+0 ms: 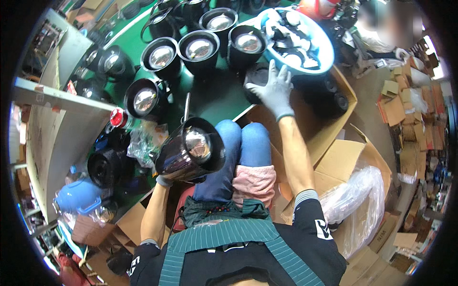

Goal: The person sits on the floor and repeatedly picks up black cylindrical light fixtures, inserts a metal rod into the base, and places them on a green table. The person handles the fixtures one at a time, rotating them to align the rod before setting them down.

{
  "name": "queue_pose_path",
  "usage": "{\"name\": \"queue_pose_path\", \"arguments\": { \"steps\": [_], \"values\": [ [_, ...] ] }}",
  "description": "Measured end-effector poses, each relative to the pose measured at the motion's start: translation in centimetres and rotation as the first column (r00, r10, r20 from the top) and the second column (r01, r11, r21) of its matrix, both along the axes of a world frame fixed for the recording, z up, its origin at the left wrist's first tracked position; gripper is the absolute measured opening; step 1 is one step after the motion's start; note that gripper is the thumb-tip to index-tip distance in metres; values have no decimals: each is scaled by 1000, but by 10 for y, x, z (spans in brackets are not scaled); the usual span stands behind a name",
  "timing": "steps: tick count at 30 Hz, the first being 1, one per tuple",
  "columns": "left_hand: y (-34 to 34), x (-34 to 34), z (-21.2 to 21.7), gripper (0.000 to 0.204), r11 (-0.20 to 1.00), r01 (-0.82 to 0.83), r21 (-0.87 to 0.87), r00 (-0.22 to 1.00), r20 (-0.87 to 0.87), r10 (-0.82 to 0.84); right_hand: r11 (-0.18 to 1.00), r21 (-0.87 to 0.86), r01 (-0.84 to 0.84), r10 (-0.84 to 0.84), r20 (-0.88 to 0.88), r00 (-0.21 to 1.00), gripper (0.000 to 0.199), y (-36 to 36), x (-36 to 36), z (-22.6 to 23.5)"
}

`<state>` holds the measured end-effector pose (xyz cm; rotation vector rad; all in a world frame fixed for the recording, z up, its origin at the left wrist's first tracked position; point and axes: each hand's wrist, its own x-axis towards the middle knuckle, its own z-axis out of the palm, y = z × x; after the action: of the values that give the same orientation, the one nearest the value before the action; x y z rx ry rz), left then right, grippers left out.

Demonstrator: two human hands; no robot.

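My left hand [163, 180], in a grey glove, grips a black kettle body [191, 150] from below, its shiny metal bottom facing up, held over my left knee. My right hand [275, 90], also gloved, reaches forward with fingers spread and rests on the underside of a blue plastic basin [320, 57] filled with small black and white parts. The basin tilts over an open cardboard box [339, 107] holding black parts.
Several more black kettle bodies [199, 49] stand on the green floor ahead. A grey shelf [57, 124] is at left with a blue jug [78, 196]. Cardboard boxes and a clear plastic bag [360, 200] lie at right. Another person [377, 33] sits beyond the basin.
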<state>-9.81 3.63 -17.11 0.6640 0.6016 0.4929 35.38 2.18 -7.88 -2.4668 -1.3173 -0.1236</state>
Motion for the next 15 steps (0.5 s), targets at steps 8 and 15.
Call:
{"name": "queue_pose_path", "arguments": {
  "steps": [8, 15],
  "values": [
    [-10, 13, 3, 55, 998, 59, 9, 998, 4, -59, 895, 391, -213, 301, -179, 937, 99, -51, -48, 20],
    [-21, 23, 11, 53, 981, 189, 47, 980, 51, -191, 745, 614, -262, 666, -657, 353, 112, -149, -153, 46]
  ]
}}
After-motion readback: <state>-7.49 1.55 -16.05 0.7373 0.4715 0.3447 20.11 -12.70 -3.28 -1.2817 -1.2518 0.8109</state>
